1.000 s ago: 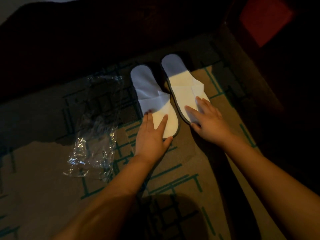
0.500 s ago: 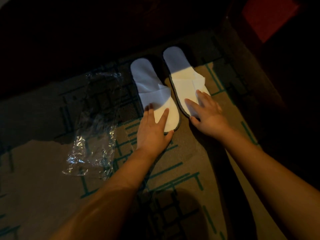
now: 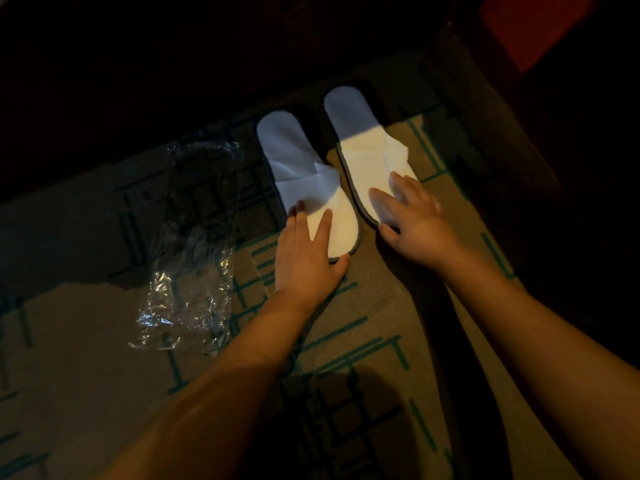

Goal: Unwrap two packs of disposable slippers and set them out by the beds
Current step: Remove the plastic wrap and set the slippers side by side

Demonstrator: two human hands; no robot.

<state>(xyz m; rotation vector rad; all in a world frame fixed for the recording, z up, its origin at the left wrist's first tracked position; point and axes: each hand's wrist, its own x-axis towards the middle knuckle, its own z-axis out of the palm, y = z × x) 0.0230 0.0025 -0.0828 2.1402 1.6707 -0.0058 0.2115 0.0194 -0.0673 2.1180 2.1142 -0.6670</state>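
Two white disposable slippers lie side by side on the patterned carpet, unwrapped. My left hand (image 3: 304, 261) rests on the near end of the left slipper (image 3: 294, 157), fingers spread on top and thumb hooked at its edge. My right hand (image 3: 415, 220) holds the near end of the right slipper (image 3: 360, 133) the same way. The far ends of both slippers lie in shadow, close to a dark edge that may be a bed.
An empty, crumpled clear plastic wrapper (image 3: 194, 254) lies on the carpet (image 3: 363, 306) to the left of the slippers. A dark mass fills the top of the view, dark furniture stands on the right, and a red surface (image 3: 530, 26) shows at top right.
Both hands stay on the slippers. The slippers sit slightly farther up in the view than a second ago; the wrapper has shifted with them, so mostly the camera moved.
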